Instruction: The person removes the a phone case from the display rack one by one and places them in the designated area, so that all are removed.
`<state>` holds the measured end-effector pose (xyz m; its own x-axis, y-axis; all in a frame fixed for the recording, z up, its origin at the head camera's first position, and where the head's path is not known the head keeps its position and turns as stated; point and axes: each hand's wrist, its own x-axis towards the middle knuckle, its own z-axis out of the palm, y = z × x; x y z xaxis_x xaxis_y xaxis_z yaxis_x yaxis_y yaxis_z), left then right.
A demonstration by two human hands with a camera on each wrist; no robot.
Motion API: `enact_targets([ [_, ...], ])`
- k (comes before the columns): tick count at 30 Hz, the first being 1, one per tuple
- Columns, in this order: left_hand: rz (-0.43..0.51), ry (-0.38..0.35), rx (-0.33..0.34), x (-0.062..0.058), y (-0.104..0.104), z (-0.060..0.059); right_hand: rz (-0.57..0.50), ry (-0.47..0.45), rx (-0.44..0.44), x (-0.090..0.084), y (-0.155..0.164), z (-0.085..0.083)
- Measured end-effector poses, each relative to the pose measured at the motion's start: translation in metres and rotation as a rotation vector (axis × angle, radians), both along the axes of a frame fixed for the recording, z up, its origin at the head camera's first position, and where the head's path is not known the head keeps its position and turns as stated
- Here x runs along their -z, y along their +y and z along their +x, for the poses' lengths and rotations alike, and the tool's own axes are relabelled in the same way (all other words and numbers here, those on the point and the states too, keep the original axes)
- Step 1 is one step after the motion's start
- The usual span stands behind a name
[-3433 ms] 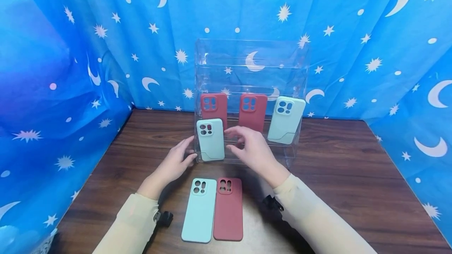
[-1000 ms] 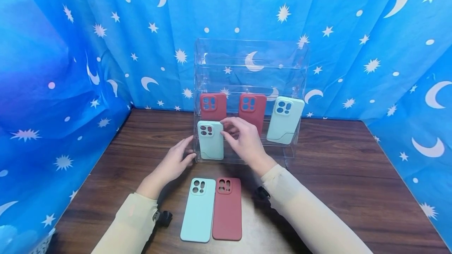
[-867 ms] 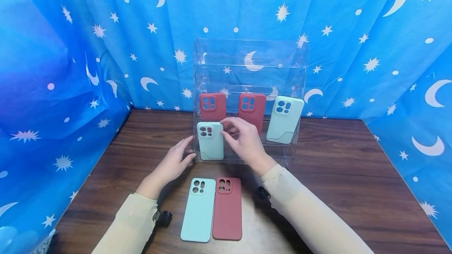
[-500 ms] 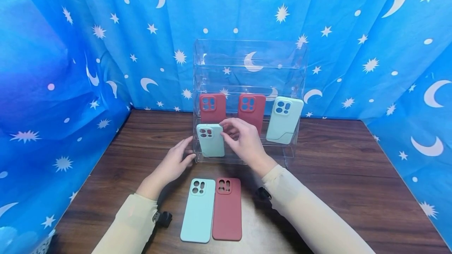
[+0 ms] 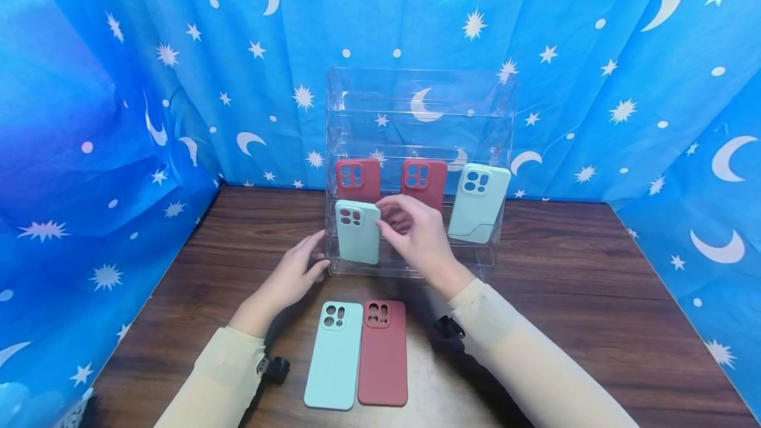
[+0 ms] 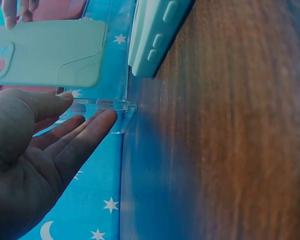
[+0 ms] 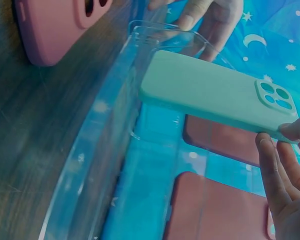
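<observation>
My right hand (image 5: 419, 233) pinches the upper right corner of a mint phone case (image 5: 359, 243) between thumb and fingers. The case leans at the lower left of a clear tiered stand (image 5: 380, 112), camera cutouts at the top. In the right wrist view this mint case (image 7: 205, 92) slants across the stand, its far end near the clear front wall; whether it touches the tier is unclear. My left hand (image 5: 291, 276) rests at the stand's lower left side, fingers extended; in the left wrist view its fingertips are beside the clear corner.
On a higher tier stand two red phone cases (image 5: 370, 174) (image 5: 425, 180) and another mint case (image 5: 480, 200) at the right. A mint case (image 5: 333, 362) and a red case (image 5: 383, 362) lie side by side on the wooden table (image 5: 565, 316). Blue star-patterned cloth (image 5: 178, 98) surrounds it.
My right hand has moved in from beside the mint case and taken hold of its corner. Its top dipped, then the case rose slightly and shifted right. My left hand has stayed put.
</observation>
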<state>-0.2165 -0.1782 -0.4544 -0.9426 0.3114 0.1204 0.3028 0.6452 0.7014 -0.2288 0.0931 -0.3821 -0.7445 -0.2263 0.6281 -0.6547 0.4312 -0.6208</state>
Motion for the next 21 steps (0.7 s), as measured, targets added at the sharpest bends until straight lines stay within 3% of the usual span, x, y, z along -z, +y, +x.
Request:
enact_targets([
  [9, 0.003, 0.005, 0.002, 0.001, 0.001, -0.001, -0.075, 0.012, -0.014, -0.011, 0.009, 0.005],
  [21, 0.021, -0.014, -0.002, 0.001, 0.001, 0.001, -0.148, -0.078, -0.012, -0.010, 0.021, 0.020],
])
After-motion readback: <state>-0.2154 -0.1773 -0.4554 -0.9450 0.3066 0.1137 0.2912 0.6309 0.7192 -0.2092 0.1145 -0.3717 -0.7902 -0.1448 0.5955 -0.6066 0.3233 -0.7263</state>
